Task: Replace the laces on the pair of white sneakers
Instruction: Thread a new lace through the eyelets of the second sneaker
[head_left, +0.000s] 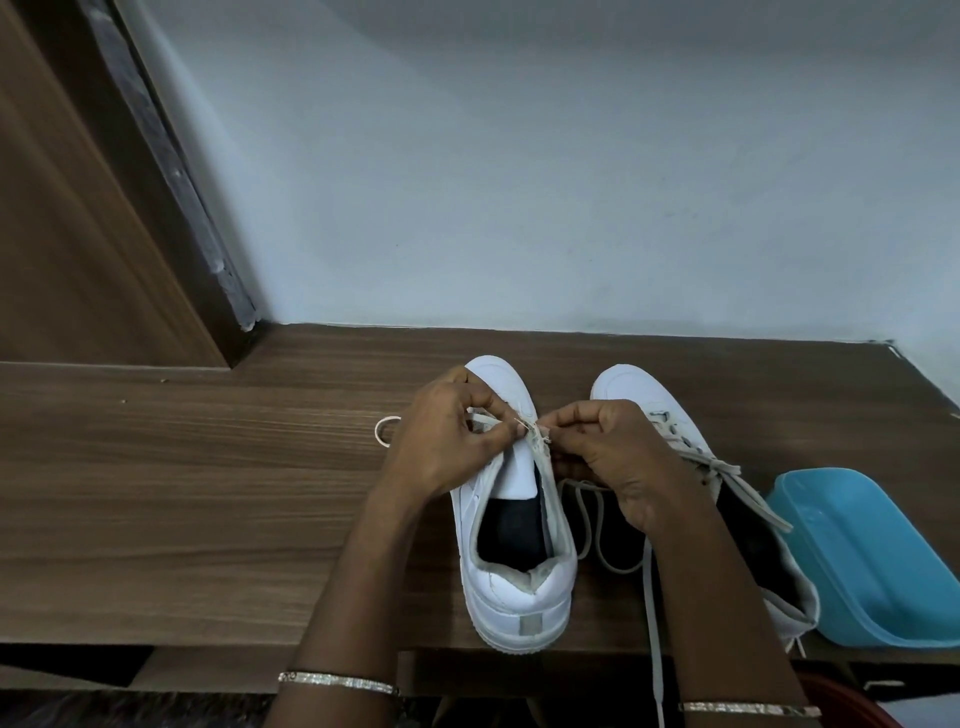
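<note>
Two white sneakers stand side by side on the wooden table (208, 493), toes pointing away from me. Over the left sneaker (514, 571) my left hand (447, 441) pinches a white lace at the eyelets. My right hand (608, 452) pinches the frayed lace tip (537, 435) right beside it. A loop of that lace (387, 431) pokes out left of my left hand. The right sneaker (639, 395) is partly hidden by my right arm; its greyish lace (727, 473) hangs loose, with strands trailing over the table's front edge.
A blue plastic tray (872, 561) lies at the table's right front corner, touching the right sneaker. A pale wall rises behind the table, and a brown door frame (171, 171) stands at the back left. Bare wood stretches left of the shoes.
</note>
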